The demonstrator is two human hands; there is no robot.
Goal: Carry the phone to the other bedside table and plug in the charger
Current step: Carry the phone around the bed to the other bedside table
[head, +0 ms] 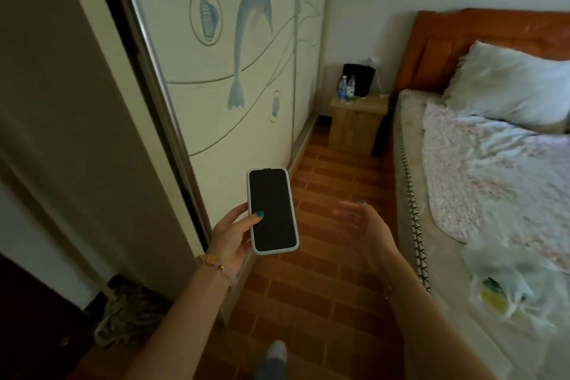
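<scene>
My left hand [232, 241] holds a phone [272, 210] with a dark screen and a pale case, screen up, thumb on its left edge. My right hand [365, 224] floats to the right of the phone, fingers apart and holding nothing. Far ahead, a small wooden bedside table [354, 123] stands between the wardrobe and the bed. A white charger cable [378, 83] runs from the wall down onto its top. Two water bottles [346, 88] and a black container [361, 77] stand on it.
A wardrobe [240, 71] with a dolphin picture lines the left side. The bed [481, 182] with an orange headboard, a white pillow and a plastic bag [505, 284] fills the right. A strip of brick-pattern floor [333, 256] leads between them. A patterned bag [129, 315] lies at lower left.
</scene>
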